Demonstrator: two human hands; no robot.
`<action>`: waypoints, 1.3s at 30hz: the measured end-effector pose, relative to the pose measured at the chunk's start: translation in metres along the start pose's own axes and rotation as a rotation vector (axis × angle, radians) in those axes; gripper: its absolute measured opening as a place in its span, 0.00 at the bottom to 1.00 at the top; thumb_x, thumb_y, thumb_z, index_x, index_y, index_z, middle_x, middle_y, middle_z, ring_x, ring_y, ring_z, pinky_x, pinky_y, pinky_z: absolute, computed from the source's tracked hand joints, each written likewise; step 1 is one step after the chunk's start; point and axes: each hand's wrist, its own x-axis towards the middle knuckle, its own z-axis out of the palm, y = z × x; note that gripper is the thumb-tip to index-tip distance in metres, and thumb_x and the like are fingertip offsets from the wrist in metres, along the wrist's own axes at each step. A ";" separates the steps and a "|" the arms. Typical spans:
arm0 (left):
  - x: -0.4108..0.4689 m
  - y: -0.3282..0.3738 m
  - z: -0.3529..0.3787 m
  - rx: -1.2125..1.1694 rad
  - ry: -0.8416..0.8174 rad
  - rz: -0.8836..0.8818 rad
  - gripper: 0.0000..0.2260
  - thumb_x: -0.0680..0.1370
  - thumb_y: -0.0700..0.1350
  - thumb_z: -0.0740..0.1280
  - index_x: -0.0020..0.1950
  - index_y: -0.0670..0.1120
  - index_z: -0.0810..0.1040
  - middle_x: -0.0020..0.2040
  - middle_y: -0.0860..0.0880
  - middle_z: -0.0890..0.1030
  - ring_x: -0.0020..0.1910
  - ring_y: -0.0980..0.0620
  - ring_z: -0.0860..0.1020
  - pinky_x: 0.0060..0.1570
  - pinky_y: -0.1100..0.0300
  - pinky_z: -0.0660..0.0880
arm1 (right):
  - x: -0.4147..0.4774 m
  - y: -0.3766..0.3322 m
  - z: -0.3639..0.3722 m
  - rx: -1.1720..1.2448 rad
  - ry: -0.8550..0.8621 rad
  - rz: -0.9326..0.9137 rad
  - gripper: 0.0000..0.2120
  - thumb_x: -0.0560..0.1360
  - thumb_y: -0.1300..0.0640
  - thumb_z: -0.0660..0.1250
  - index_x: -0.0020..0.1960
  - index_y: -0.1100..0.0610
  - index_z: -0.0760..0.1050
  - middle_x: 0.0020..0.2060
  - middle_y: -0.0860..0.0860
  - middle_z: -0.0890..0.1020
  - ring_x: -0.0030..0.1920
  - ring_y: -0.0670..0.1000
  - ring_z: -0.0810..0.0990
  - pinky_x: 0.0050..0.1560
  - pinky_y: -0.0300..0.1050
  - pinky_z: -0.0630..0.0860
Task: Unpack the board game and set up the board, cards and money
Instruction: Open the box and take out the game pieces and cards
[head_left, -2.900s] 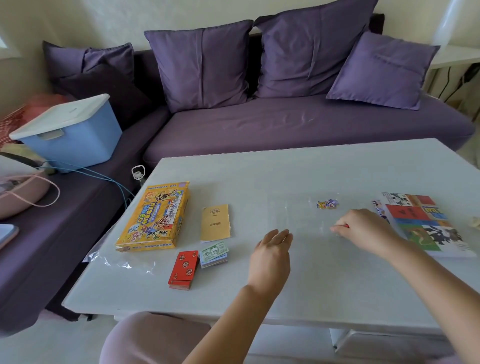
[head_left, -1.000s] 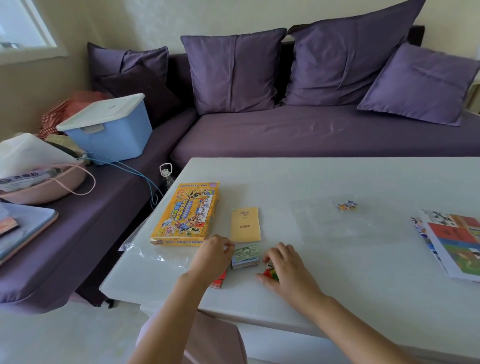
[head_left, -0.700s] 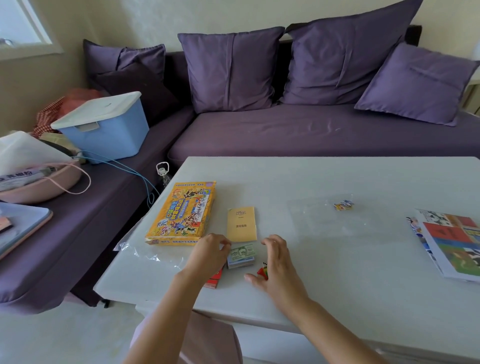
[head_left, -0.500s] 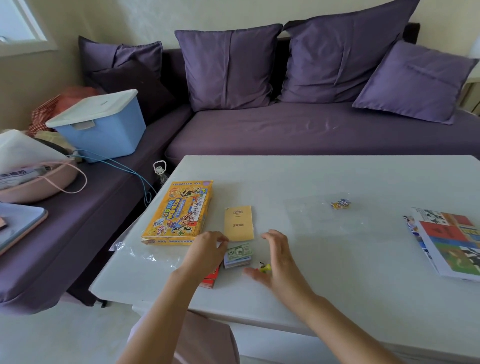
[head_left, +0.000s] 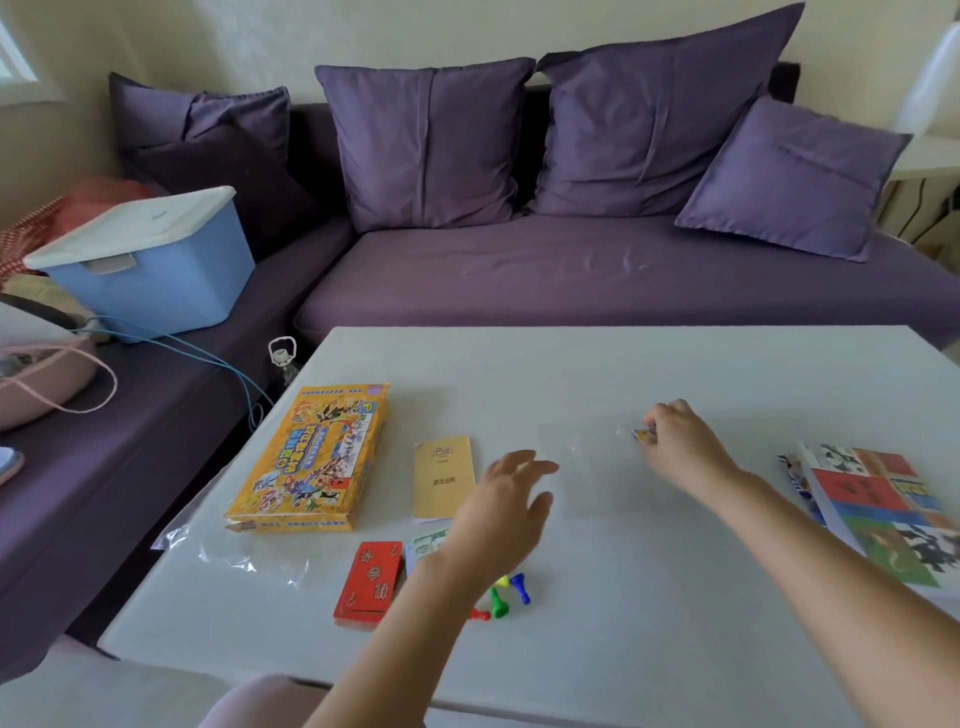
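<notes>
Right of centre on the white table (head_left: 623, 374), the right hand (head_left: 675, 447) reaches forward, its arm stretched up from the lower right corner. Its fingers are curled, pinching a small colourful piece (head_left: 640, 434) on a clear plastic bag (head_left: 587, 467). At centre, the left hand (head_left: 506, 514) hovers palm down with fingers spread, holding nothing and partly covering the money stack (head_left: 426, 545). The red card deck (head_left: 371, 582) and coloured pawns (head_left: 501, 597) lie below it, and the folded board (head_left: 883, 514) lies at the right edge.
</notes>
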 end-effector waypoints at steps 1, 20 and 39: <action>0.004 0.003 0.006 0.010 -0.055 -0.006 0.18 0.81 0.47 0.59 0.71 0.53 0.69 0.74 0.51 0.63 0.72 0.53 0.62 0.68 0.62 0.60 | -0.001 -0.001 0.005 -0.047 0.012 0.006 0.13 0.78 0.61 0.59 0.60 0.66 0.72 0.58 0.63 0.72 0.59 0.62 0.73 0.57 0.49 0.69; 0.016 0.004 0.031 0.020 -0.107 -0.068 0.17 0.79 0.54 0.62 0.66 0.50 0.76 0.77 0.50 0.57 0.72 0.53 0.64 0.67 0.63 0.63 | 0.000 0.011 0.020 -0.050 0.237 -0.205 0.13 0.79 0.52 0.63 0.46 0.62 0.77 0.44 0.55 0.78 0.45 0.59 0.75 0.40 0.45 0.61; 0.013 0.018 0.032 0.082 -0.158 -0.142 0.17 0.77 0.54 0.67 0.63 0.50 0.78 0.76 0.48 0.61 0.63 0.50 0.74 0.60 0.61 0.69 | -0.022 0.060 0.001 0.739 0.550 0.144 0.25 0.76 0.49 0.66 0.27 0.55 0.60 0.22 0.50 0.63 0.27 0.49 0.60 0.30 0.49 0.57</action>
